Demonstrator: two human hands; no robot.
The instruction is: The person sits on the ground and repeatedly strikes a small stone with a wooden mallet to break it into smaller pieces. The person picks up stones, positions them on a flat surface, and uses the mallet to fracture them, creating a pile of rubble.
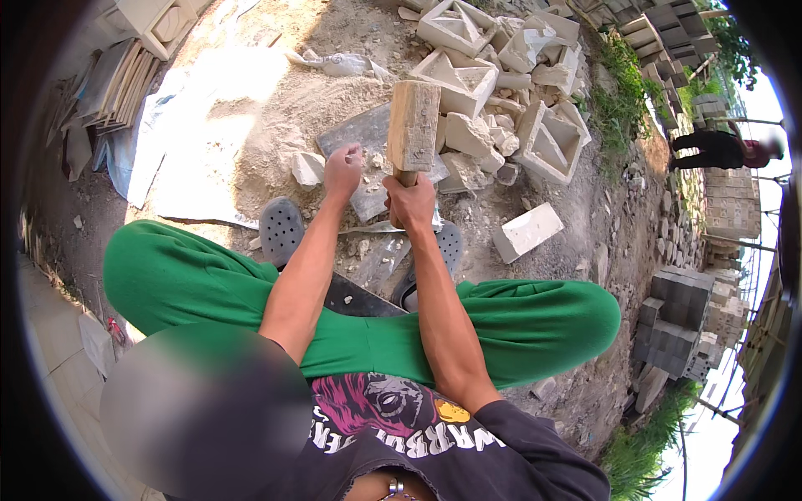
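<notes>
My right hand (411,203) is wrapped round the short handle of a wooden mallet (413,125). The block-shaped mallet head stands raised above a grey slab (355,132) on the ground. Over the slab's left part, my left hand (342,172) is closed, fingers curled. Whether anything small is pinched in it I cannot make out. Crumbs of pale stone or plaster lie on the slab. Just left of that hand rests a whitish broken chunk (307,169). Part of the slab is hidden behind the mallet and my hands.
Broken cream-coloured moulded blocks (551,140) are heaped beyond the mallet, to the right. A pale rectangular block (528,233) lies nearer. Boards (121,83) are stacked far left. Grey blocks (675,313) stand at the right, and a person (718,150) is in the distance.
</notes>
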